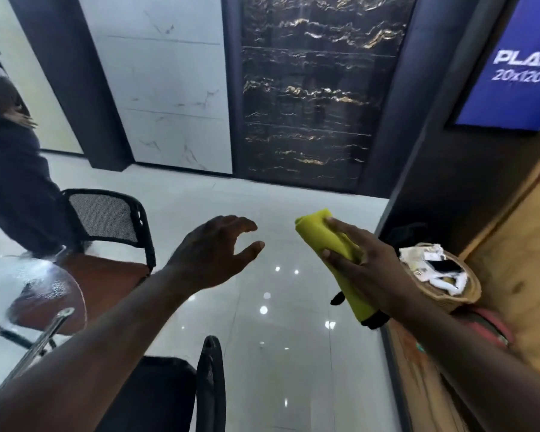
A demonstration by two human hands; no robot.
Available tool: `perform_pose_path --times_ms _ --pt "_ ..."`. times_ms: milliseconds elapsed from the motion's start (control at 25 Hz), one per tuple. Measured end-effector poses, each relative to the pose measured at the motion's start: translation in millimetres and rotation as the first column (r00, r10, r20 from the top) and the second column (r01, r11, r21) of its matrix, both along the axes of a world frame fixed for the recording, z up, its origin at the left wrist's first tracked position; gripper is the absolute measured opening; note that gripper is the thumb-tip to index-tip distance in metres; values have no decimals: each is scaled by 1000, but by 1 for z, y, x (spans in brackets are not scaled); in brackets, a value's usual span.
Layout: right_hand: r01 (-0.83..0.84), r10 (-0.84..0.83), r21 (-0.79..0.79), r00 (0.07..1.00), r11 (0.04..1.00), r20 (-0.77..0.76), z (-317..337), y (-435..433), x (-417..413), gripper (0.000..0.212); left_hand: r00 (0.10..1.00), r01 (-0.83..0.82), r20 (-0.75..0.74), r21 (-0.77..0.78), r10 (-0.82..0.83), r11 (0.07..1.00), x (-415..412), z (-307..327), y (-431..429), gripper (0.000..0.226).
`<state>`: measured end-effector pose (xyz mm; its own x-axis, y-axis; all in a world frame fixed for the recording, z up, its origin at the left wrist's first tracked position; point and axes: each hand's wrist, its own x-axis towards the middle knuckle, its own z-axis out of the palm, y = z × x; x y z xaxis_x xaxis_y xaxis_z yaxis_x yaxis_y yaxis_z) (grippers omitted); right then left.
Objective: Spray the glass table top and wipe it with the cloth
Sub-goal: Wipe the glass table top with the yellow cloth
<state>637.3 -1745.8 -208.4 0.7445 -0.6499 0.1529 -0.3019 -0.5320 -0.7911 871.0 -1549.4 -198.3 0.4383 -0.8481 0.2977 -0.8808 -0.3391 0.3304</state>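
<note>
Cloth in the right hand, glass bench off to the lower left

The right hand [365, 266] grips one rolled yellow-green cloth [321, 232], thumb and fingers wrapped round its middle. Its long axis runs from the far left end down toward the person, and it hangs above the floor, not the bench. The left hand [212, 254] is in the air, fingers loosely curved and holding nothing. The one glass bench [28, 285], beaded with droplets, lies left of and below both hands, with its near-right edge closest. The left hand is the nearer, so the cloth must likely cross leftward to reach it. Something black [375, 321] pokes out under the cloth; what it is I cannot tell. No spray bottle is plainly visible. Two chairs stand by, one [106, 219] beside the bench and one [211, 385] nearer.
</note>
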Motion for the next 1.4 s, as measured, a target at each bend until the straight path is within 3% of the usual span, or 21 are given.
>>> perform_pose_path --times_ms 320,520,680,920,1120,1400 --pt "-242 242 146 970 959 23 -23 -131 176 58 968 -250 -21 54 251 967 128 -20 -79 45" --pt "-503 511 168 860 848 -3 -39 -181 312 57 855 -498 -102 116 509 860 182 -44 -95 45" --pt "-717 740 214 671 663 -48 -47 -152 419 51 661 -718 -162 150 733 680 199 -52 -49 41" --pt "-955 949 36 287 293 -128 -102 -39 567 51 248 -934 -261 192 933 302 220 -114 46 45" --pt "-997 966 -61 -28 -45 -258 -141 58 636 59 -78 -968 -361 250 929 15 222 -153 104 42" --pt "-929 846 -89 -285 -360 -450 -167 177 721 55 -383 -913 -405 304 830 -273 224 -202 159 42"
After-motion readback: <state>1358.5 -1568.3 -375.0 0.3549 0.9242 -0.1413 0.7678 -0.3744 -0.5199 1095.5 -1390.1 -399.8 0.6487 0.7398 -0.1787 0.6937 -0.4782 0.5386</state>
